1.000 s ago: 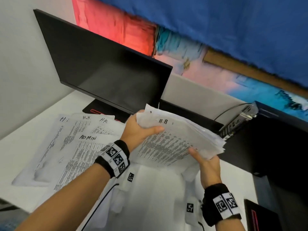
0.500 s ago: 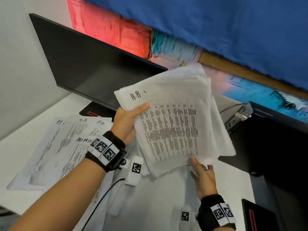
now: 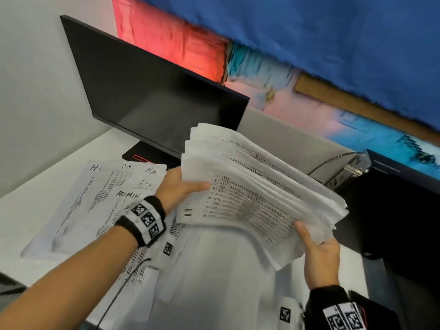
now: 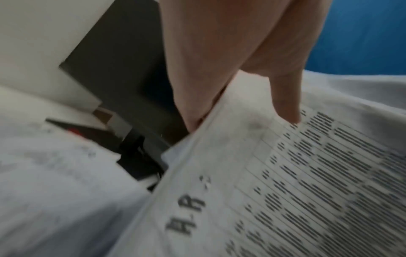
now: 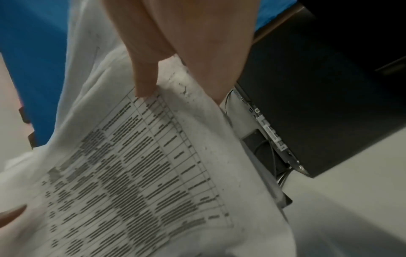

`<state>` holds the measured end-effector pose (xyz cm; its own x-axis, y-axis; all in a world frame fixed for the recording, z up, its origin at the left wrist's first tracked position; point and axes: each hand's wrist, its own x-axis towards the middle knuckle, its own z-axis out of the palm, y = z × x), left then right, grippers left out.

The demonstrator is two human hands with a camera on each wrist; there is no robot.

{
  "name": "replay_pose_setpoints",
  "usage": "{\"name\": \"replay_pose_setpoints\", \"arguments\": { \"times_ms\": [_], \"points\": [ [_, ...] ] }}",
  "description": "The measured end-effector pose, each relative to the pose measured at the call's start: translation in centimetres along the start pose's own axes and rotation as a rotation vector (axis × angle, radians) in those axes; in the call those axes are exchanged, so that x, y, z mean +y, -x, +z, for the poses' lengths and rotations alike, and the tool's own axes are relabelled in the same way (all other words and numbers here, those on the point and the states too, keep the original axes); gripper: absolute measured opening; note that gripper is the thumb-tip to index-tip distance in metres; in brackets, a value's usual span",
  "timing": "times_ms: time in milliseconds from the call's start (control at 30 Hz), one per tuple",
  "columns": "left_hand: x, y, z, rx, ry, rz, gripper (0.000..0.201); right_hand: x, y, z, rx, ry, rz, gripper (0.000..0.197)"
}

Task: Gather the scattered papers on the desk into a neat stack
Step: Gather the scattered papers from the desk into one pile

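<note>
I hold a thick bundle of printed papers [image 3: 257, 194] above the desk, its sheets fanned and uneven, the top one marked "H.R". My left hand [image 3: 181, 186] grips the bundle's left edge, thumb on top and fingers hidden beneath. My right hand [image 3: 319, 253] grips the near right corner the same way. In the left wrist view my thumb presses the top sheet [image 4: 285, 182]; the right wrist view shows my thumb on the printed table of that sheet [image 5: 142, 165]. More loose papers [image 3: 95, 201], marked "H.R" and "ADMIN", lie spread on the white desk [image 3: 35, 210] at the left.
A dark monitor [image 3: 152, 91] on a black stand stands behind the loose papers. A black computer case [image 3: 392, 210] with a cable sits at the right. Further white sheets [image 3: 214, 282] lie on the desk under my hands. A grey partition stands at the back.
The bundle, upright half a second ago, has tipped back down towards flat. Both hands kept their hold; my right hand moved out to the right corner.
</note>
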<state>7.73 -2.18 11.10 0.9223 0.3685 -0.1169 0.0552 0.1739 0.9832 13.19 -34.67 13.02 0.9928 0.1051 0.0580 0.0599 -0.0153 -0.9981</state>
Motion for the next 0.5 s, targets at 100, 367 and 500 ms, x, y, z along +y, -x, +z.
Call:
{"name": "replay_pose_setpoints", "arguments": {
  "times_ms": [100,367,500],
  "points": [
    [-3.4,0.2,0.6,0.166,0.106,-0.02,0.05,2.1,0.8,0.2,0.025,0.043,0.049,0.027],
    [-6.7,-0.2,1.1,0.189,-0.036,-0.053,0.045,4.9,0.1,-0.1,0.124,0.233,0.078,0.075],
    [-6.2,-0.9,1.7,0.153,-0.04,-0.07,0.04,1.4,-1.0,0.9,0.06,0.52,-0.193,0.095]
  ]
}}
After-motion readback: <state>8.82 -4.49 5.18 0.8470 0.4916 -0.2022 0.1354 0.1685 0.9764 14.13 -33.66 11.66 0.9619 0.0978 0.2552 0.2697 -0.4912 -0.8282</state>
